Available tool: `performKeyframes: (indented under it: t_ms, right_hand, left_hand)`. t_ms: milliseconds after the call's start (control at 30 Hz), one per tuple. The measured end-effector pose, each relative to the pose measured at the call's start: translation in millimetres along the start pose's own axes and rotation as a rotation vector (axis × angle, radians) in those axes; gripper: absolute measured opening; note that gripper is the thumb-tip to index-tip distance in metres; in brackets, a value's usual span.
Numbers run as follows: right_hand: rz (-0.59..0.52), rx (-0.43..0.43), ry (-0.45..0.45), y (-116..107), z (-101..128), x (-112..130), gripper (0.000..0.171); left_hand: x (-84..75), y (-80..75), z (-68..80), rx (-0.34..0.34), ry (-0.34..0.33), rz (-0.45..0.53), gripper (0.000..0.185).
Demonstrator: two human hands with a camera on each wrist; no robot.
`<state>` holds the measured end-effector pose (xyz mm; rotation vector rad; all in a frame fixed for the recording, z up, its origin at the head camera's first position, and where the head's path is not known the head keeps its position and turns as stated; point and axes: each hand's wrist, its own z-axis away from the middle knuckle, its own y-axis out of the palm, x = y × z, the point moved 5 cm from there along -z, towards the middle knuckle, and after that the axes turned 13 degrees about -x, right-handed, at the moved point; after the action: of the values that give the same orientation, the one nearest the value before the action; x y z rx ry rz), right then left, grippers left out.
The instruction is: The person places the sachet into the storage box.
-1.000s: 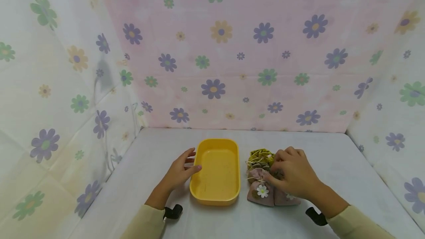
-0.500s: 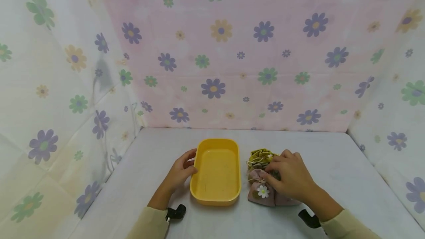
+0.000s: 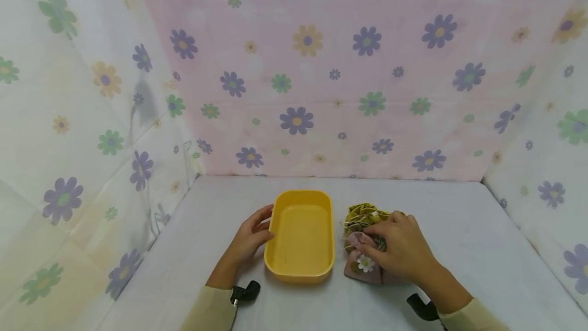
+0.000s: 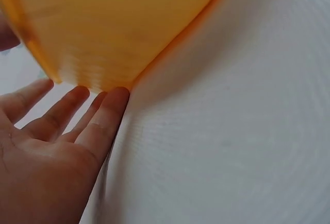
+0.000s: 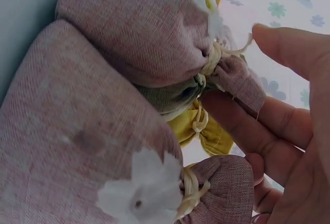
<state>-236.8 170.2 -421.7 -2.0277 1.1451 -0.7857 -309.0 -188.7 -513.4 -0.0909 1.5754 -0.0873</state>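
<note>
At the bottom of the head view two pale sleeves come in, each with a dark wrist mount, and just above them the hands are at work on the grey-white table (image 3: 459, 218). The left hand (image 3: 248, 236) lies with its fingers straight against the left wall of the yellow tray (image 3: 300, 275); the left wrist view shows the fingertips (image 4: 111, 98) touching the tray's (image 4: 118, 28) lower edge, relaxed and not wrapped round it. Right of centre, the right hand (image 3: 399, 246) covers a cluster of small drawstring pouches: a pink pouch (image 3: 360, 264) with a white daisy nearest, an olive-yellow pouch (image 3: 360, 214) behind it. Over the last second this hand has slid lower and to the left, settling onto the pouches, and its fingers have curled in about the tied necks. The right wrist view shows the fingers (image 5: 242, 126) pressed in at the gathered neck of a pink pouch (image 5: 149, 33), thumb opposite, so I judge it a pinch just being closed on that one, ready for lifting. The left hand and tray have barely moved, the tray bare inside and just beside the pouches. Beyond, across the upper frame, hangs a pink flowered cloth (image 3: 321, 65).
</note>
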Motion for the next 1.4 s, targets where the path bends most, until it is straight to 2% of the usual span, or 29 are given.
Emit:
performKeyframes:
  t_ms: [100, 267, 467, 1133, 1400]
  right_hand:
    - [-0.008, -0.011, -0.015, 1.2, 0.6, 1.4, 0.032]
    - [-0.062, -0.045, -0.047, 5.1, 0.8, 3.7, 0.019]
    - [-0.118, -0.053, -0.004, 4.0, 1.5, 2.4, 0.018]
    - [-0.288, -0.09, 0.056, -1.0, -0.1, 4.1, 0.018]
    - [-0.384, -0.189, 0.026, -10.3, -10.9, 10.8, 0.017]
  left_hand:
    - [3.2, -2.2, 0.5, 0.005, -0.015, 0.026, 0.072]
    - [9.1, -4.8, 0.7, 0.017, -0.021, 0.039, 0.072]
    - [6.8, -2.0, 1.2, 0.04, 0.0, 0.053, 0.073]
    - [1.1, -1.5, 0.1, 0.055, -0.01, 0.072, 0.072]
    - [3.4, -3.9, 0.6, 0.044, -0.018, 0.058, 0.072]
